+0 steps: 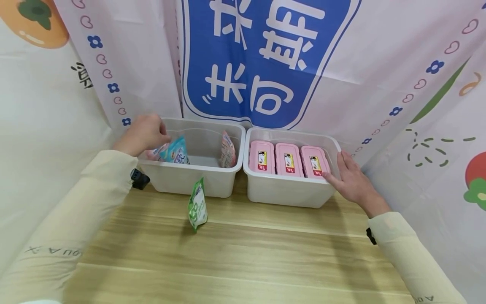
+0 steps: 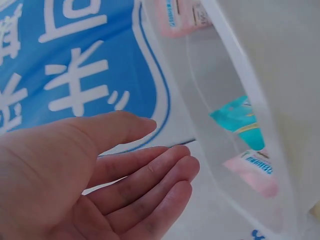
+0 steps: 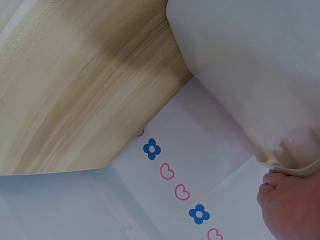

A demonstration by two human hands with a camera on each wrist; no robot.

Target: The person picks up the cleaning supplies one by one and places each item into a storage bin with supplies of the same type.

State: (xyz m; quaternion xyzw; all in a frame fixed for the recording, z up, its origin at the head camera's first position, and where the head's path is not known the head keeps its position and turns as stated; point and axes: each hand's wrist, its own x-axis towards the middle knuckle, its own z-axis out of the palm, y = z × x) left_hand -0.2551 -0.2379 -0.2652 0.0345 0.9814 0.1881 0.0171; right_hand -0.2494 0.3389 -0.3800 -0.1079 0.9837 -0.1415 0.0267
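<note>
Over the left end of the left white bin (image 1: 186,179), my left hand (image 1: 146,133) hovers above a teal packet (image 1: 176,151) and a pink packet lying there. In the left wrist view its fingers (image 2: 145,185) are loosely bent, thumb apart, with nothing between them. Another pink packet (image 1: 228,152) leans at that bin's right end. My right hand (image 1: 353,181) rests on the right end of the right white bin (image 1: 286,192), thumb at the front rim, fingers along the side. Several pink-lidded boxes (image 1: 289,159) stand in a row inside it.
A green and white packet (image 1: 198,205) stands upright on the wooden table (image 1: 243,257), in front of the left bin. Both bins sit side by side against a printed cloth (image 1: 152,55) backdrop. Cloth walls also close off the left and right sides.
</note>
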